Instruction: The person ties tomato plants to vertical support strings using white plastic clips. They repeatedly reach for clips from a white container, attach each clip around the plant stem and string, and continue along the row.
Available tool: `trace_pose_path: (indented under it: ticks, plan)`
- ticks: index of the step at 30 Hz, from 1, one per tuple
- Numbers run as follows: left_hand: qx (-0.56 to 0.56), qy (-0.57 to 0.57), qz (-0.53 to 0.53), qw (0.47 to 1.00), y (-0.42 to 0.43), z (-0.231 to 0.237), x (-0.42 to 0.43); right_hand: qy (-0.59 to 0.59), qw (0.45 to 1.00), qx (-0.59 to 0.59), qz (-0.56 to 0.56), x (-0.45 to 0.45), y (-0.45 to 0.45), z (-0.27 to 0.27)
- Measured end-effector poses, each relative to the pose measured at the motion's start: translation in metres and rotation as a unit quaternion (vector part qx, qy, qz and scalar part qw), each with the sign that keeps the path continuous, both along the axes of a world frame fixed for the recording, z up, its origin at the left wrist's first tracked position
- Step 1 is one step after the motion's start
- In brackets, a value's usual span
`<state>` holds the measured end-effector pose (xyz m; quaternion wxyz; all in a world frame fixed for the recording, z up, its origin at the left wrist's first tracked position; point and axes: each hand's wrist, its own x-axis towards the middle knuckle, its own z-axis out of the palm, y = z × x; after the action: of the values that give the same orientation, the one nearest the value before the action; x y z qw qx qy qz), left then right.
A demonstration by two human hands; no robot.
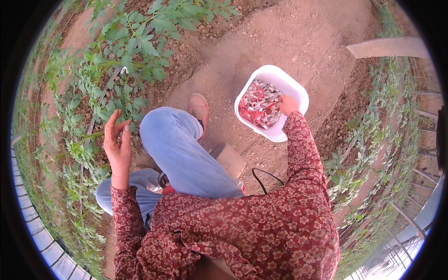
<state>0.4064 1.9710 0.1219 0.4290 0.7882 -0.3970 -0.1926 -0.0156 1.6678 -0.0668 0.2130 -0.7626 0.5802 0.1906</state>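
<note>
My right hand (288, 105) reaches into a white plastic tub (301, 94), its fingertips among a heap of small red and white plastic clips (259, 105). Whether a clip is between those fingers cannot be made out. On the left, my left hand (118, 143) is raised beside leafy green plants (131, 101), fingers apart and nothing seen in it. One white clip (124, 70) sits among the leaves above that hand. The tub stands on the bare soil in front of me, right of my shoe (198, 108).
A brown block (230, 161) lies by my bent knee, with a black cord loop (264, 180) to its right. More plant rows (364, 140) run along the right side. A pale curved slab (388, 47) juts in at upper right. Dark drip lines cross the left bed.
</note>
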Motion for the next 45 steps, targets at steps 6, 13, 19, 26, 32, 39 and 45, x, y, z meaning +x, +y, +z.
trace_pose_path:
  ticks: [6,13,19,26,32,39,45]
  plan:
    - [-0.026,-0.067,-0.02,0.997,0.011,0.019,-0.01,-0.128,0.983,-0.017,-0.13,0.041,0.015,-0.047]
    - [0.02,-0.055,0.047,0.997,0.025,0.017,-0.007,-0.125,0.99,-0.063,0.017,0.094,0.013,-0.088]
    - [0.061,-0.155,0.024,0.986,0.008,0.031,0.003,0.048,0.996,-0.013,0.07,0.107,0.02,-0.098]
    - [-0.005,-0.142,0.01,0.99,0.004,0.027,-0.002,-0.352,0.931,-0.023,-0.096,0.054,0.007,-0.043]
    - [-0.055,0.148,-0.063,0.985,-0.026,0.045,-0.046,-0.608,0.78,-0.037,-0.142,0.086,0.048,0.144]
    - [-0.118,0.272,-0.117,0.948,0.007,0.064,-0.048,-0.504,0.79,0.129,0.325,0.246,0.172,0.278]
    - [-0.245,0.259,0.011,0.934,0.105,0.067,-0.006,-0.527,0.732,0.201,0.383,0.332,0.245,0.284]
